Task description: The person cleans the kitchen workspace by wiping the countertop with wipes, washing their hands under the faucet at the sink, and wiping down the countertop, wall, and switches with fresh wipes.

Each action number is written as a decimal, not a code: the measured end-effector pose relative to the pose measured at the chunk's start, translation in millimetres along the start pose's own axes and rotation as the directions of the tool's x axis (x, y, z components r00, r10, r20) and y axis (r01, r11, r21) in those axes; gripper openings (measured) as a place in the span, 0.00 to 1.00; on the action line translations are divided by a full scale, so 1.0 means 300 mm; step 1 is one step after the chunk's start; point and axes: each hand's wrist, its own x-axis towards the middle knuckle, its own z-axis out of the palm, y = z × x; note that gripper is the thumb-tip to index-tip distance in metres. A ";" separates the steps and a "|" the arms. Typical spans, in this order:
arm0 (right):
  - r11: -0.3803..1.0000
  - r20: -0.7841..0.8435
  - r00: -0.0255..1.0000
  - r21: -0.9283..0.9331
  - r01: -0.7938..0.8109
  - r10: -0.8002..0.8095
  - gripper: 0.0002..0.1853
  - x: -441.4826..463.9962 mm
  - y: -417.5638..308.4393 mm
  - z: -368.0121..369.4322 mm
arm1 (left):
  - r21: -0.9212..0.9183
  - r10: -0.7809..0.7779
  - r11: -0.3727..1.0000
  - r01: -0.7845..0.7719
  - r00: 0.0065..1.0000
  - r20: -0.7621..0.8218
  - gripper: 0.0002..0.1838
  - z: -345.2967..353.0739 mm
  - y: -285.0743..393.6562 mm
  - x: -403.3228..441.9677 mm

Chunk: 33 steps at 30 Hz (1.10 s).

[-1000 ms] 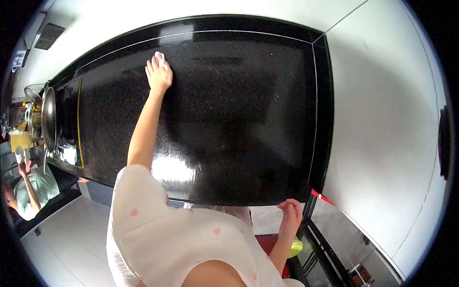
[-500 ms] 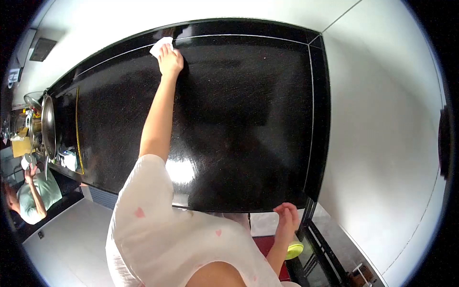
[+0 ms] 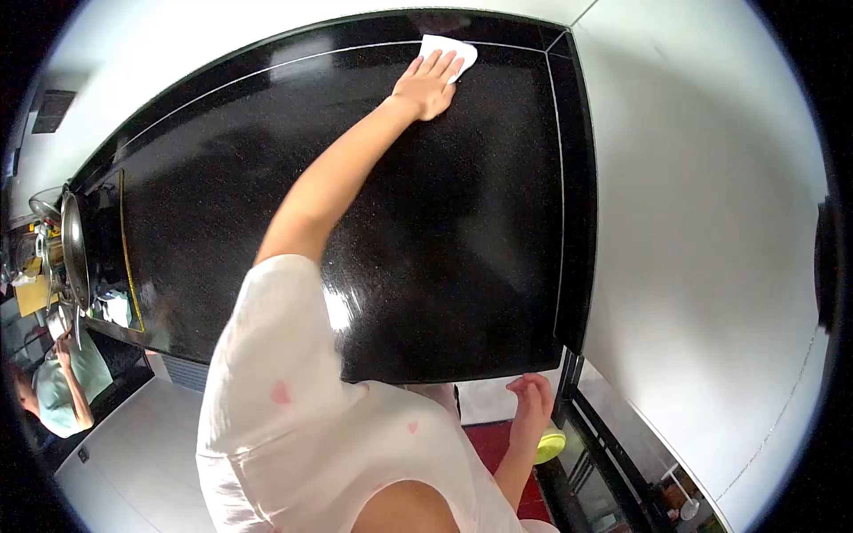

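My left hand (image 3: 428, 86) lies palm down with fingers spread on a white cloth (image 3: 450, 53), pressing it against the far edge of the black countertop (image 3: 444, 231). The cloth overlaps the pale line along the raised back edge; whether it is cloth or thick paper is hard to tell. My right hand (image 3: 532, 397) hangs in the air just beyond the counter's near right corner, fingers loosely bent, with nothing visible in it. Below that hand, beside my forearm, is a yellow-green round container (image 3: 549, 446).
At the far left, a metal pan (image 3: 75, 249) stands by a yellow-edged dark panel (image 3: 130, 258), with clutter behind. A co-worker in a light green top (image 3: 75, 382) holds something white there. A white wall (image 3: 693, 231) borders the counter's right side.
My left hand has slid the white cloth to the right along the back edge, its fingers now more spread. The view has shifted slightly; my right hand stays about where it was.
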 end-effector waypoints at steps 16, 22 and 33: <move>0.999 0.149 0.989 -0.038 -0.006 0.012 0.08 0.026 -0.010 0.046 | -0.434 0.489 0.816 -0.382 0.857 0.165 0.25 -0.096 0.464 -1.175; 0.998 0.056 0.997 -0.025 0.056 -0.054 0.08 0.024 -0.022 0.003 | 0.029 0.250 0.967 -0.253 0.964 0.085 0.25 -0.103 0.314 -0.492; 0.999 -0.040 0.999 -0.039 0.033 -0.034 0.08 -0.023 0.013 -0.069 | 0.108 0.192 0.978 -0.176 0.967 -0.166 0.24 0.030 0.083 0.058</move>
